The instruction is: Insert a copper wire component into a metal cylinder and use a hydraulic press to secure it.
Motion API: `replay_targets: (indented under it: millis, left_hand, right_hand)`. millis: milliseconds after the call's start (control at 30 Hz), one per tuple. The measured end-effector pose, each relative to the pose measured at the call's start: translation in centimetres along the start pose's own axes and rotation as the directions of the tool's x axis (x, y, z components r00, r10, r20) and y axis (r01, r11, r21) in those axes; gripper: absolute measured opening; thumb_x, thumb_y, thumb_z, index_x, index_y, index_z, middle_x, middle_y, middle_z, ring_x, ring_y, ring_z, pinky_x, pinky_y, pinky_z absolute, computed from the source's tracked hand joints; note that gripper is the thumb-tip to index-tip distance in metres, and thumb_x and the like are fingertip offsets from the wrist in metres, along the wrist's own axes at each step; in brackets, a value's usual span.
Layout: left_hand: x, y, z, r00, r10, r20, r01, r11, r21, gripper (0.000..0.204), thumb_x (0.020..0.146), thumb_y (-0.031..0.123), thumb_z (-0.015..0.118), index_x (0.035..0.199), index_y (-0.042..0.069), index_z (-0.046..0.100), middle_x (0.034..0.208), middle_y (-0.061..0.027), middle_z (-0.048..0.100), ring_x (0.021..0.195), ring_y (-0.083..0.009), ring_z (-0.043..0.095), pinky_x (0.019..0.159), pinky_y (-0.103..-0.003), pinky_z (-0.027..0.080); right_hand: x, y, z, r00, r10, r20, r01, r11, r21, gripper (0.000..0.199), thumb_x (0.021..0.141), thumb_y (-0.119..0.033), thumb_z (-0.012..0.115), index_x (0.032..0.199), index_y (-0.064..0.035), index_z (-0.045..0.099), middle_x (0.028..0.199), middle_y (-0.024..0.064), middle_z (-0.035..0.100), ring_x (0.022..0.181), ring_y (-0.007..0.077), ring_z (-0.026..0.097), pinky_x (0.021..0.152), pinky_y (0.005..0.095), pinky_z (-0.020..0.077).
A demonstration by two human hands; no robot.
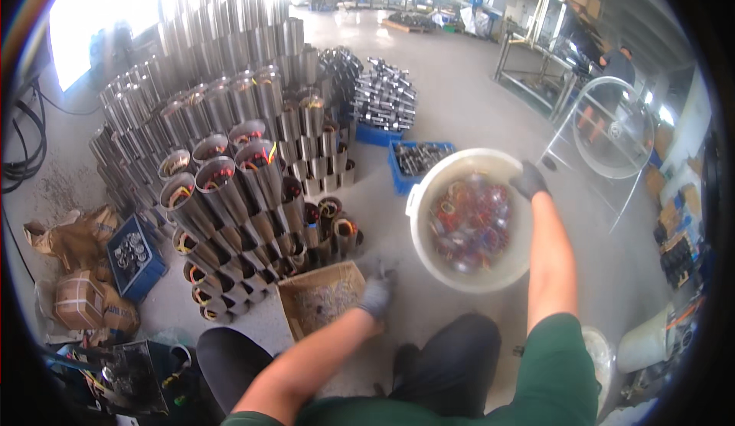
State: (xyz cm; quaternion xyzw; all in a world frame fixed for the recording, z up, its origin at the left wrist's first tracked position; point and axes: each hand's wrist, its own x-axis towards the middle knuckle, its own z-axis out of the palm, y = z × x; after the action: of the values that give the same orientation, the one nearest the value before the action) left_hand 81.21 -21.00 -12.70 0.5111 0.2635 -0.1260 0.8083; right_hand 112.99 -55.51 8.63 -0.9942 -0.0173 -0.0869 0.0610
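My right hand [528, 181], in a dark glove, grips the right rim of a large white bucket [426, 251]. Inside the bucket lie several wound parts [471, 219] with red, copper-coloured and yellow wires. My left hand [377, 294], in a grey glove, is beside the right edge of an open cardboard box [295, 303]; its fingers are partly stretched out and I see nothing held in them. Small loose bits cover the bottom of that box. Behind it, metal cylinders [222, 185] stand stacked in tiers, with coloured wires showing in some open ends.
Blue crates hold metal parts [417, 158] and stacked shafts [385, 97] beyond the bucket. Another blue crate [136, 256] and wrapped cartons [80, 300] are at left. A large fan [612, 129] stands at right, with a person [617, 66] behind it near a metal frame bench.
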Motion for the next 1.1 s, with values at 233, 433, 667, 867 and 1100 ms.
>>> replay_targets:
  millis: [233, 433, 667, 867, 1100]
  left_hand:
    - [3.7, -2.7, 1.9, 0.987, 0.094, -0.129, -0.107, 0.99, -0.096, 0.048, 0.097, 0.033, 0.068, 0.138, 0.012, 0.056, 0.09, -0.0042, 0.062, 0.049, -0.0164, 0.046, 0.046, -0.034, 0.041]
    - [4.5, -6.6, -2.9, 0.888, 0.38, -0.26, -0.438, 0.872, -0.218, 0.061, 0.1, 0.038, 0.065, 0.145, 0.0, 0.047, 0.12, -0.0136, 0.067, 0.104, -0.0221, 0.062, 0.088, -0.032, 0.05]
    - [3.4, -1.3, -3.5, 0.935, 0.136, -0.329, -0.176, 0.98, -0.094, 0.042, 0.099, 0.04, 0.064, 0.122, 0.004, 0.059, 0.074, -0.0106, 0.059, 0.057, -0.0221, 0.056, 0.051, -0.036, 0.045]
    - [4.8, -2.6, -5.5, 0.938, 0.132, -0.319, -0.232, 0.925, -0.299, 0.04, 0.098, 0.044, 0.066, 0.127, 0.016, 0.063, 0.073, -0.007, 0.06, 0.049, -0.0186, 0.05, 0.046, -0.034, 0.041]
    - [8.0, -1.0, -9.7, 0.987, 0.119, -0.111, -0.138, 0.974, -0.181, 0.039, 0.099, 0.037, 0.063, 0.133, 0.019, 0.061, 0.081, -0.0074, 0.064, 0.05, -0.021, 0.056, 0.048, -0.035, 0.048]
  right_hand:
    - [-10.3, -5.2, 0.9, 0.903, -0.062, -0.425, 0.062, 0.998, -0.014, 0.038, 0.081, -0.033, 0.072, 0.106, -0.006, 0.063, 0.105, 0.0201, 0.067, 0.1, 0.0403, 0.066, 0.087, 0.05, 0.0533]
    - [-19.7, -9.5, 3.8, 0.929, -0.025, -0.369, 0.013, 0.999, -0.034, 0.034, 0.08, -0.029, 0.076, 0.102, -0.007, 0.062, 0.101, 0.0185, 0.064, 0.094, 0.0403, 0.066, 0.08, 0.0511, 0.0547]
    - [-23.6, -12.1, 5.4, 0.961, -0.025, -0.275, 0.029, 0.999, 0.013, 0.029, 0.077, -0.015, 0.072, 0.103, -0.0076, 0.064, 0.107, 0.0176, 0.064, 0.092, 0.0404, 0.068, 0.078, 0.0517, 0.0556]
    - [-24.3, -13.1, 6.5, 0.952, -0.043, -0.302, 0.069, 0.995, 0.076, 0.028, 0.075, -0.012, 0.071, 0.101, -0.0084, 0.061, 0.103, 0.0172, 0.063, 0.092, 0.0411, 0.065, 0.079, 0.0511, 0.0528]
    - [-23.8, -13.0, 7.9, 0.933, -0.104, -0.345, 0.131, 0.99, 0.056, 0.03, 0.075, -0.015, 0.069, 0.104, -0.0088, 0.062, 0.104, 0.0171, 0.064, 0.092, 0.0415, 0.066, 0.077, 0.0524, 0.054]
